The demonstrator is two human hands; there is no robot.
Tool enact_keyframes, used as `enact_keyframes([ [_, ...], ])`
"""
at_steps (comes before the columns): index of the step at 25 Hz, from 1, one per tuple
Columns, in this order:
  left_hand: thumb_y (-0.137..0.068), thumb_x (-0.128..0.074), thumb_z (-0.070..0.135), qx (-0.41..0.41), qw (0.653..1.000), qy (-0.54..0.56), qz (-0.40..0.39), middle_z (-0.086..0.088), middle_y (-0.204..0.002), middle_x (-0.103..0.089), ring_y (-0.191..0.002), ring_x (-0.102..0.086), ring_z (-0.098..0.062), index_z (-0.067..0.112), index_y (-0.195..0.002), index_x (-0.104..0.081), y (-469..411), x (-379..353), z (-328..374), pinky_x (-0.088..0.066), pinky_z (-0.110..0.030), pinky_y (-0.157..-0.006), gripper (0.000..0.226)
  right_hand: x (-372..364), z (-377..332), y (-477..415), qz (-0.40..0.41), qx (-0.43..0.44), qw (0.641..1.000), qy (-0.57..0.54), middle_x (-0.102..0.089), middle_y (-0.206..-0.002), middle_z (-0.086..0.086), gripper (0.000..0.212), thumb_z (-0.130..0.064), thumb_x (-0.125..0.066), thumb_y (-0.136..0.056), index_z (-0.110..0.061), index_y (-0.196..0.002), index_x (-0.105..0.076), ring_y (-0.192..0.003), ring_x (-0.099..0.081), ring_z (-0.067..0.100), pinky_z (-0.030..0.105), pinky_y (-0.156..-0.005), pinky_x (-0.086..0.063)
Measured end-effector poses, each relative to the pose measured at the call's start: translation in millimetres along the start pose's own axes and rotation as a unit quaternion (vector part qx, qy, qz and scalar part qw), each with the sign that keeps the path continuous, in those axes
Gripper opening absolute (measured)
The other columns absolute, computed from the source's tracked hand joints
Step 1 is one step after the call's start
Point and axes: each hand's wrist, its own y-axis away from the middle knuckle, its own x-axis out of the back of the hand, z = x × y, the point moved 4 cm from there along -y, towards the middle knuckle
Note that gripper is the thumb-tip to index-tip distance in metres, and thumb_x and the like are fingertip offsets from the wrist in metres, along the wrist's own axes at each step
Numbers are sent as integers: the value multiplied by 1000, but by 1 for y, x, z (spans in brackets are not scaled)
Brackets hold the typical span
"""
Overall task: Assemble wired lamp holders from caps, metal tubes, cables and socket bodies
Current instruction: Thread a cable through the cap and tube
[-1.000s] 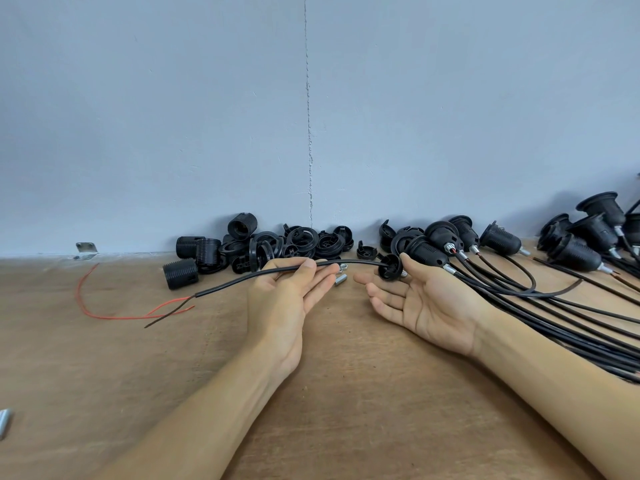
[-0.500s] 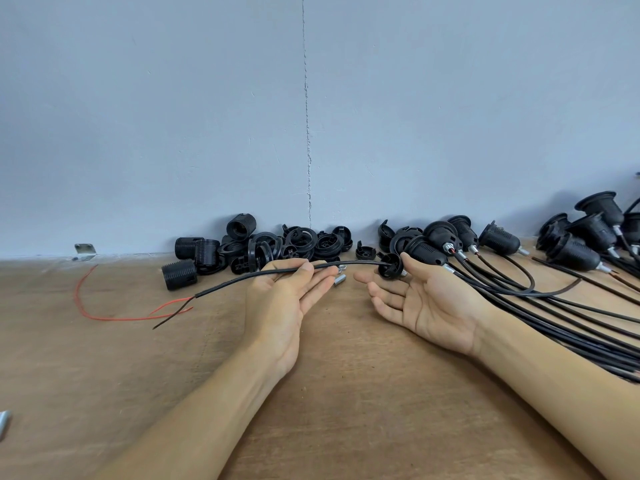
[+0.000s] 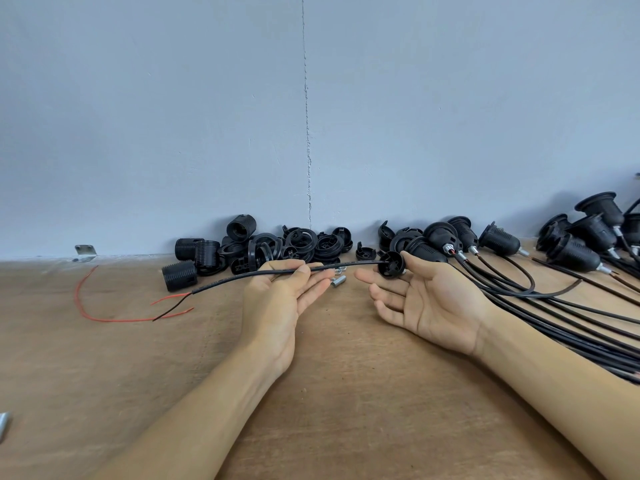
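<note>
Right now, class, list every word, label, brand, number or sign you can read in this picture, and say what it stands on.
No text can be read anywhere in this view.
Black cable, cap, socket bodies, metal tubes: no print or label shows; any moulded marks are too small to tell.
Grey wall: no sign or writing.

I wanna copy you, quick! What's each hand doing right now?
Left hand: pinches the black cable.
Right hand: pinches the black cap on that cable.
</note>
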Motion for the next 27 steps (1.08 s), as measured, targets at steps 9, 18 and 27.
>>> enact_keyframes([
  [9,-96,-57,-10,1,1000,13,-2,-19,-86,-74,-89,-77,-36,-2,-96,-64,-1,0,2,-62,-30,-70,11,4,-1,-2,11,6,1000,-9,-70,-124,15,39,-39,-43,-99,-9,-116,-62,-77,-72,20,33,-68,-61],
  [18,-96,-57,-11,0,1000,-7,-5,-16,-82,-76,-88,-77,-35,-1,-98,-63,0,0,0,-62,-29,-70,11,0,0,-1,-11,13,1000,8,-69,-125,16,42,-38,-52,-89,-9,-115,-67,-78,-71,20,33,-68,-60],
  [27,-97,-60,-4,19,999,-17,-29,-24,-92,-76,-90,-77,-33,-4,-100,-65,3,-1,-1,-62,-29,-71,5,-2,-1,1,12,54,997,53,-69,-126,12,41,-42,-45,-102,-11,-122,-64,-77,-70,14,28,-66,-58],
])
